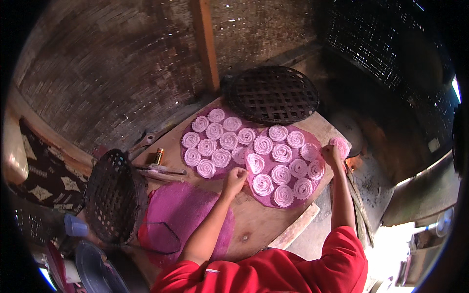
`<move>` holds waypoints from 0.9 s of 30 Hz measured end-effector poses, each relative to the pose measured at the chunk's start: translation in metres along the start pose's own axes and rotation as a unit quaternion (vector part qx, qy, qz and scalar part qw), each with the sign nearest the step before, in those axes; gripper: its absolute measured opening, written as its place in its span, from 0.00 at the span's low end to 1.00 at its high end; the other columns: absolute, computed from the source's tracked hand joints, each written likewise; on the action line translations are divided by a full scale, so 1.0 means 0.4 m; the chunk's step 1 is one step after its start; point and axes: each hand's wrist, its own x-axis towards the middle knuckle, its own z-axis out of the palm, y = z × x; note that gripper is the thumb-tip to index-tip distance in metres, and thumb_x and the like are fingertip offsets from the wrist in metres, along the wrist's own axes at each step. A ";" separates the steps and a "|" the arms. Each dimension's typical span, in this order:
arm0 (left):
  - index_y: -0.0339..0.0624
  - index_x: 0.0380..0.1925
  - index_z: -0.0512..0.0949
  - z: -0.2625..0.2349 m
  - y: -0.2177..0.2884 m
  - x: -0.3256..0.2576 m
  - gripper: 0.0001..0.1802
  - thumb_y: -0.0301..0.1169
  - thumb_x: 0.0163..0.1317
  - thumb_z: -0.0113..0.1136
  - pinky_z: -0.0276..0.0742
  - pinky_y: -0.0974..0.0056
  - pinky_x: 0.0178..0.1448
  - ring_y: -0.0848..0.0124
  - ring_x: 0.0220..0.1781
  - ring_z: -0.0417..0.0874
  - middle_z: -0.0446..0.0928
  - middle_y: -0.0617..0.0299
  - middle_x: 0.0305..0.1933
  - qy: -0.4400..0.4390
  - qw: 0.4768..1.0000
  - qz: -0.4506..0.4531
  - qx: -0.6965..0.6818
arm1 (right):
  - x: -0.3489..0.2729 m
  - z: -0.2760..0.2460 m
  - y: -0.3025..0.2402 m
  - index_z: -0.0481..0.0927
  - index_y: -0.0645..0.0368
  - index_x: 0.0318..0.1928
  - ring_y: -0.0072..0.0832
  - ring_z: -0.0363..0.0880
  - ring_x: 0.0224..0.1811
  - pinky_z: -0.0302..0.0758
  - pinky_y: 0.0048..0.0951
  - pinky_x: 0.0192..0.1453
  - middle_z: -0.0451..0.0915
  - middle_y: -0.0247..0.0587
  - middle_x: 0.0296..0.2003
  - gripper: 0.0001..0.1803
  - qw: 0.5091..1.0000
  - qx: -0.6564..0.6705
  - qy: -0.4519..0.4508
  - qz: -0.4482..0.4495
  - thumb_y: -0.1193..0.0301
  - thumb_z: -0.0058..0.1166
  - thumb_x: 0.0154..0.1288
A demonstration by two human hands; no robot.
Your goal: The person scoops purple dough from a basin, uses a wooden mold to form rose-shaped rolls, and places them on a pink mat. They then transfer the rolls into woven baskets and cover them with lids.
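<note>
A round pink mesh sheet (292,182) bearing several pale pink spiral coils (282,153) lies on the wooden table, overlapping the sheet to its left. My left hand (236,182) is closed in a pinch at this sheet's left edge. At its right edge, my right hand (331,155) is closed too, fingers curled. A ruffled pink piece (341,146) shows just beyond the right fist; whether it hangs from the sheet I cannot tell. The second pink sheet (225,172), also covered with spiral coils, lies flat on the left. Both fingertips are partly hidden.
A dark woven tray (273,93) stands at the table's back, and another woven basket (116,195) leans at the left. Bare pink sheets (185,210) lie near my left forearm. Rods (161,172), a small can (159,156) and a dark tub (100,268) are leftward. Embers (355,161) glow at right.
</note>
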 end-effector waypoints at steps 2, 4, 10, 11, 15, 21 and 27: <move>0.38 0.34 0.79 0.014 0.030 -0.019 0.07 0.31 0.65 0.60 0.74 0.72 0.33 0.80 0.31 0.77 0.78 0.67 0.31 -0.008 0.993 0.004 -0.118 | -0.018 -0.035 -0.048 0.85 0.62 0.28 0.24 0.79 0.22 0.73 0.31 0.28 0.80 0.41 0.18 0.12 0.999 -0.007 0.012 -0.034 0.65 0.56 0.55; 0.37 0.33 0.78 0.015 0.076 -0.047 0.08 0.31 0.65 0.60 0.73 0.71 0.38 0.80 0.34 0.76 0.78 0.68 0.31 0.015 0.993 0.053 -0.101 | -0.056 -0.100 -0.125 0.86 0.61 0.29 0.23 0.79 0.21 0.73 0.30 0.28 0.81 0.40 0.18 0.12 0.998 -0.021 0.009 -0.052 0.66 0.56 0.56; 0.37 0.31 0.76 -0.179 0.276 -0.174 0.09 0.31 0.66 0.60 0.73 0.71 0.37 0.82 0.32 0.74 0.75 0.69 0.29 -0.019 0.987 0.106 -0.116 | -0.259 -0.254 -0.520 0.82 0.67 0.29 0.15 0.70 0.21 0.67 0.22 0.25 0.76 0.32 0.18 0.09 0.984 0.046 -0.034 -0.166 0.72 0.57 0.59; 0.36 0.31 0.76 -0.250 0.309 -0.204 0.08 0.30 0.65 0.61 0.76 0.69 0.34 0.81 0.30 0.75 0.75 0.68 0.28 0.002 0.987 0.142 -0.079 | -0.292 -0.253 -0.593 0.81 0.67 0.30 0.14 0.69 0.21 0.65 0.21 0.25 0.74 0.30 0.18 0.08 0.974 0.058 -0.050 -0.211 0.73 0.57 0.60; 0.36 0.33 0.78 -0.584 0.428 -0.342 0.07 0.30 0.63 0.62 0.77 0.69 0.34 0.78 0.30 0.78 0.79 0.64 0.30 0.075 0.989 0.129 0.014 | -0.401 -0.166 -0.840 0.81 0.68 0.32 0.13 0.68 0.25 0.65 0.20 0.29 0.74 0.29 0.21 0.07 0.948 0.115 -0.112 -0.277 0.74 0.57 0.63; 0.33 0.35 0.81 -1.083 0.516 -0.593 0.10 0.31 0.62 0.62 0.77 0.68 0.37 0.75 0.32 0.81 0.82 0.60 0.32 0.227 0.920 0.083 0.307 | -0.476 0.158 -1.139 0.82 0.69 0.36 0.16 0.74 0.26 0.71 0.23 0.29 0.80 0.35 0.23 0.08 0.849 0.256 -0.188 -0.424 0.74 0.59 0.62; 0.46 0.29 0.85 -1.367 0.319 -0.712 0.09 0.36 0.53 0.59 0.79 0.52 0.47 0.52 0.44 0.85 0.83 0.46 0.37 0.387 0.755 -0.117 0.517 | -0.591 0.644 -1.399 0.86 0.61 0.32 0.39 0.86 0.30 0.78 0.36 0.35 0.83 0.53 0.26 0.11 0.842 0.193 -0.220 -0.454 0.65 0.60 0.55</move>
